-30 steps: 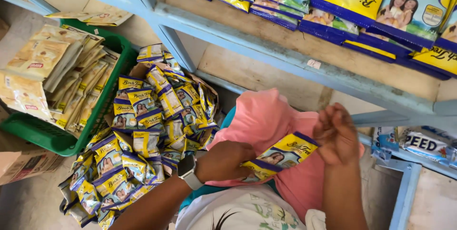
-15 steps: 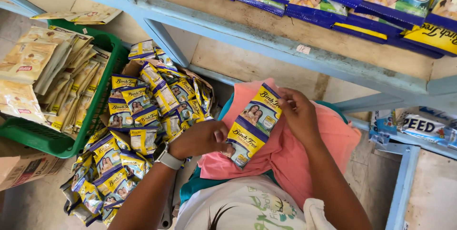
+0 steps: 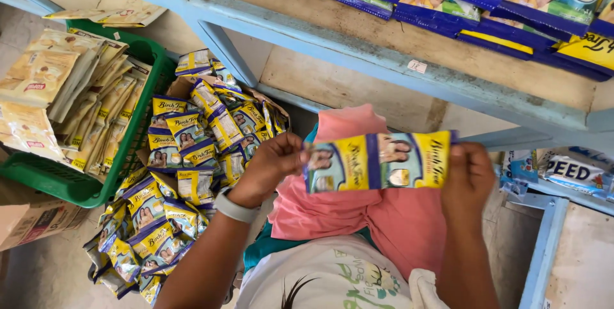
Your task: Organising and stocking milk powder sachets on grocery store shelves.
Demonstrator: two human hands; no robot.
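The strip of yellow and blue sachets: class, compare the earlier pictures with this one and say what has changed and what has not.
The strip of sachets was folded low between the hands, then tilted upright; now it is lifted and pulled out flat, sideways, with the left hand at one end and the right hand at the other. The sachet pile, green basket and blue shelf stayed put.

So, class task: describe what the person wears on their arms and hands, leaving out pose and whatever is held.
Both forearms are bare, with no sleeves in view. The left wrist carries a pale grey band, like a watch strap or bracelet. The left hand and right hand wear no gloves, and no rings show. The right wrist looks bare.
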